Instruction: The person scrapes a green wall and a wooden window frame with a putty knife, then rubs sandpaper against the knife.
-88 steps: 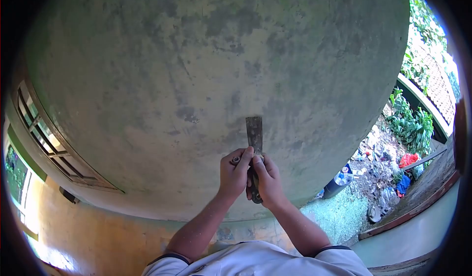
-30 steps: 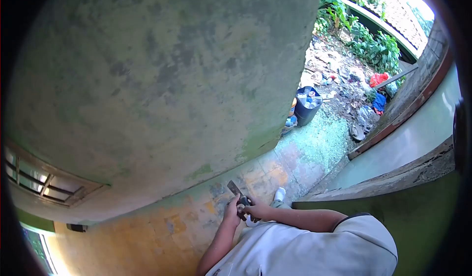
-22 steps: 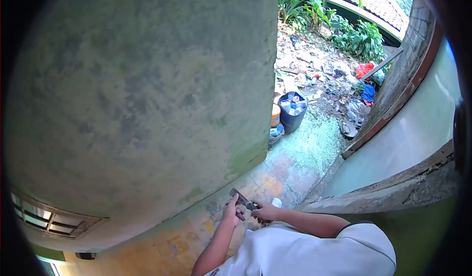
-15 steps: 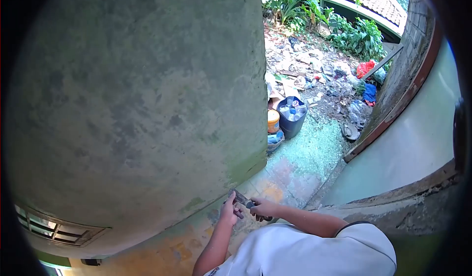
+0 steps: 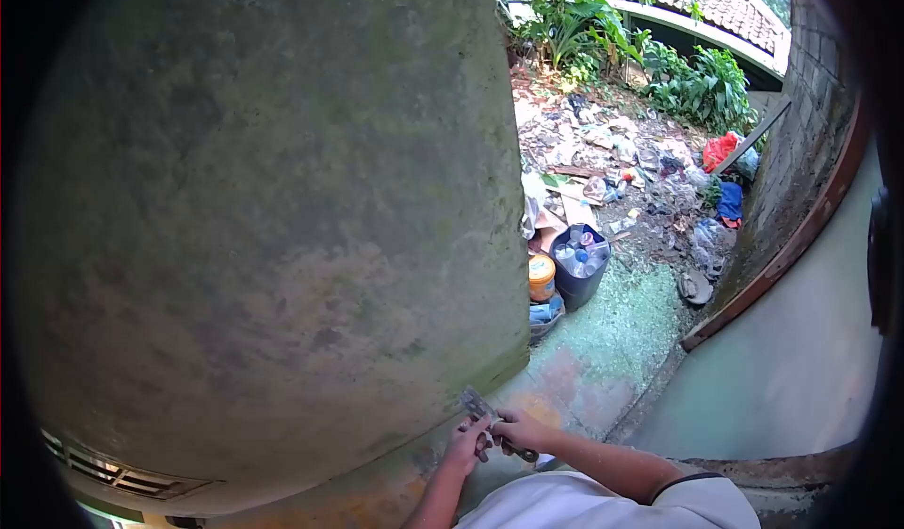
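A scraper with a flat, dirty grey blade and a dark handle is held out in front of my body, near the foot of the wall. My right hand is wrapped round the handle, whose end sticks out below the palm. At the base of the blade is my left hand, its thumb against the metal and its fingers curled; they look dark with dirt. The blade points up and to the left, apart from the wall as far as I can see.
A large stained wall fills the left, with a vent low down. Ahead stand a dark bin of plastic bottles and an orange-lidded tub. Litter covers the ground beyond. A pale curved panel borders the right.
The view has shifted, so the wall edge and bin sit lower and further right. My left fingers have curled in, and its thumb has moved from the blade's tip towards its base.
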Motion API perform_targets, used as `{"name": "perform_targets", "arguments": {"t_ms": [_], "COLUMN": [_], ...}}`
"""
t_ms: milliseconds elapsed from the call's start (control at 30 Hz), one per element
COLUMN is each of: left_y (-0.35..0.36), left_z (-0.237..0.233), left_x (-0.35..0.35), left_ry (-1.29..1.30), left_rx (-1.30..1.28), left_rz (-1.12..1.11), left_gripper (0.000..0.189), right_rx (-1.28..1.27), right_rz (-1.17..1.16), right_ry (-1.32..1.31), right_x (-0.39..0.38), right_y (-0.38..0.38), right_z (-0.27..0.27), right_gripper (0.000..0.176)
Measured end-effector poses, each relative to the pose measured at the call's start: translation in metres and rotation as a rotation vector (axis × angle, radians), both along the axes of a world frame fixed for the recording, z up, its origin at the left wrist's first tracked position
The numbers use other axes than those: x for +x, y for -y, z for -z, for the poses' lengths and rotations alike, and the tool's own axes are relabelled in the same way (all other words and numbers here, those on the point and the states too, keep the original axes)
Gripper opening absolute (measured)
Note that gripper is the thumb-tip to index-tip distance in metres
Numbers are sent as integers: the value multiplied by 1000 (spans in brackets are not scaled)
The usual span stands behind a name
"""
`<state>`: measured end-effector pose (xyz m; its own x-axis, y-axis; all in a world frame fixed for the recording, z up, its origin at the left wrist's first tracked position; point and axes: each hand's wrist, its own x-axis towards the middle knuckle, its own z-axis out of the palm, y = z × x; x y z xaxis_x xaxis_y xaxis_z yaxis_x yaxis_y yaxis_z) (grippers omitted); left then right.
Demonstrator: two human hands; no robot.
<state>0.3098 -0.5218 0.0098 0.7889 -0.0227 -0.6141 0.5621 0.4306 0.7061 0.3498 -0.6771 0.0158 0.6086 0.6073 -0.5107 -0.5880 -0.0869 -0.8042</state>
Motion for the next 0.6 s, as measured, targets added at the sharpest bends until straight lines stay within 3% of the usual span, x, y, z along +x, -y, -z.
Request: {"name": "perform_targets", "arguments": {"t_ms": [267, 333, 600], "left_y": [-8, -9, -26], "left_z": [-7, -9, -32], "left_x": [64, 83, 138], "left_ry": [-3, 63, 145], "left_rx": [113, 130, 149], "left_rz": [349, 450, 657], "left_gripper": [23, 23, 29], "right_rx": [27, 156, 129], "right_rz": [224, 334, 422], "right_ry": [-104, -145, -66], "right_x": [20, 31, 64], "right_y": [7, 6, -5], "right_z": [-6, -15, -39], "right_gripper": [21, 20, 16]}}
